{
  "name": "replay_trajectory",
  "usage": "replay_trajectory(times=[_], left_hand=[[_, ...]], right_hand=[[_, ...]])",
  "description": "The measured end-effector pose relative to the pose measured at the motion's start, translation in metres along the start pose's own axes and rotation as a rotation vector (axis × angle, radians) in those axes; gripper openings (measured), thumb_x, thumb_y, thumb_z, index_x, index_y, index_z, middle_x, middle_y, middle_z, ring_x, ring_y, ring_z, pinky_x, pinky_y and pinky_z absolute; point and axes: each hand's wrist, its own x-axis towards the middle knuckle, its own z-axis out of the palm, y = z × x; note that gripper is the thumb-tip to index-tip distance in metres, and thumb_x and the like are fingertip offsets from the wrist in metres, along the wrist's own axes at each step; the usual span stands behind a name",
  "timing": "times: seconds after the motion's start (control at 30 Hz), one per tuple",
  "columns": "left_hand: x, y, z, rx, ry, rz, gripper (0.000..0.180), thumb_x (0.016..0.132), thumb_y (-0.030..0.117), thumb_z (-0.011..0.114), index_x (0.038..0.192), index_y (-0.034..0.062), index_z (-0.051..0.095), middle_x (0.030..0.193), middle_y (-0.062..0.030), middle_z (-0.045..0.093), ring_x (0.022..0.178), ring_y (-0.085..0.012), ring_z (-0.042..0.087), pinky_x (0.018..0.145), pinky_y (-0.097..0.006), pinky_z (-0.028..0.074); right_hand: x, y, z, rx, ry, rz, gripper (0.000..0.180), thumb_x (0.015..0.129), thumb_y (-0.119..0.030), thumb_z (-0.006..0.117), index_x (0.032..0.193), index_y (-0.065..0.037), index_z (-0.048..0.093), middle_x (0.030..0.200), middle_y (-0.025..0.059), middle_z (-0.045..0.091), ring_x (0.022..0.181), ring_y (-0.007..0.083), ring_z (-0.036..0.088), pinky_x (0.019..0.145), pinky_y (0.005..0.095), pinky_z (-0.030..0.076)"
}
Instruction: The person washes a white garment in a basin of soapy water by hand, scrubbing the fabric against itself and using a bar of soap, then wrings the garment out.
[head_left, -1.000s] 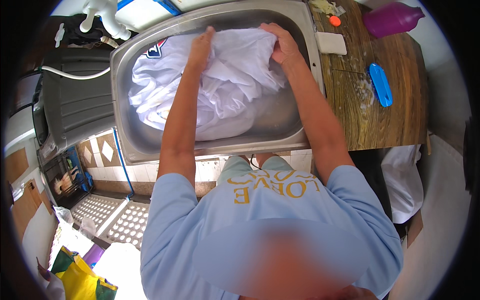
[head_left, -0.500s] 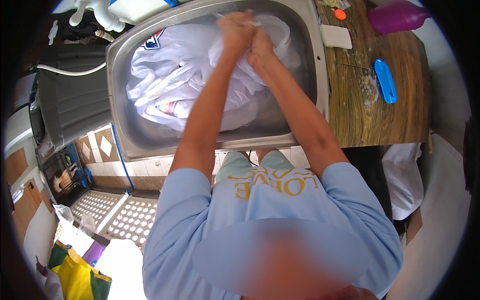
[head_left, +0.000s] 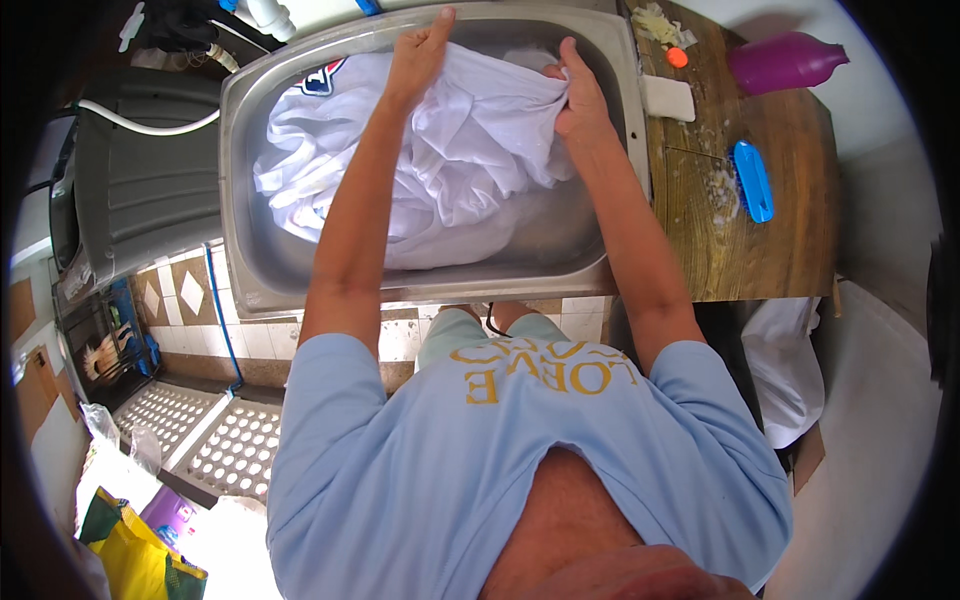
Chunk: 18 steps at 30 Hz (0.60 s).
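A wet white garment (head_left: pixel 475 150) lies bunched in a stainless steel sink (head_left: pixel 450 294), with part of it stretched out between my two hands. My left hand (head_left: pixel 418 62) grips the cloth near the sink's far side, its thumb side pointing away from me. Farther right, my right hand (head_left: pixel 584 98) pinches the other end of the stretched cloth between thumb and fingers. A dark blue and red patch (head_left: pixel 322 78) shows on the white fabric at the far left of the sink. Cloudy water sits around the cloth.
Right of the sink, a wooden counter (head_left: pixel 700 262) carries a blue scrub brush (head_left: pixel 754 182), a white bar (head_left: pixel 668 99), an orange cap (head_left: pixel 677 58) and a purple bottle (head_left: pixel 788 64). Suds lie beside the brush. A dark grey ribbed surface (head_left: pixel 150 165) adjoins the sink's left.
My hands were close together at the far side, bunching the cloth. Now they are apart, left hand leftward and right hand rightward, with the fabric spread between them.
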Motion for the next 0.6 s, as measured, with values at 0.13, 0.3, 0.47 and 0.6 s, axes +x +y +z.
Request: replay_trajectory(times=[0.13,0.3,0.47,0.6], left_hand=[[-0.015,0.015,-0.016,-0.05,-0.256,-0.09,0.047,0.088,0.047,0.055,0.06,0.0094,0.052,0.059,0.006,0.043,0.055,-0.0048,0.035,0.051,-0.023,0.028],[-0.03,0.022,-0.025,-0.246,-0.282,-0.196,0.033,0.087,0.039,0.06,0.077,0.0079,0.061,0.072,0.0059,0.053,0.07,-0.0053,0.045,0.066,-0.022,0.038],[-0.032,0.024,-0.034,-0.126,-0.315,-0.114,0.025,0.088,0.035,0.059,0.083,0.0107,0.063,0.076,0.007,0.055,0.077,-0.0045,0.049,0.073,-0.021,0.039],[-0.019,0.023,-0.052,-0.108,-0.516,-0.056,0.026,0.089,0.036,0.056,0.083,0.0118,0.062,0.078,0.0071,0.056,0.081,-0.0038,0.05,0.076,-0.02,0.037]], right_hand=[[-0.009,-0.016,0.008,-0.061,0.102,-0.048,0.041,0.078,-0.039,0.071,0.062,-0.017,0.04,0.054,-0.002,0.041,0.052,0.0121,0.041,0.054,0.0285,0.04],[-0.013,-0.018,0.002,-0.31,-0.054,-0.131,0.029,0.075,-0.026,0.075,0.077,-0.01,0.05,0.066,-0.001,0.046,0.063,0.0107,0.046,0.063,0.0272,0.042],[-0.029,-0.042,0.008,-1.027,-0.398,-0.028,0.022,0.073,-0.014,0.072,0.084,-0.008,0.055,0.071,-0.0046,0.046,0.069,0.0063,0.046,0.066,0.0215,0.038],[-0.029,-0.055,0.015,-1.281,-0.561,0.038,0.021,0.073,-0.011,0.07,0.084,-0.009,0.053,0.075,-0.0068,0.049,0.073,0.0027,0.046,0.065,0.0191,0.035]])
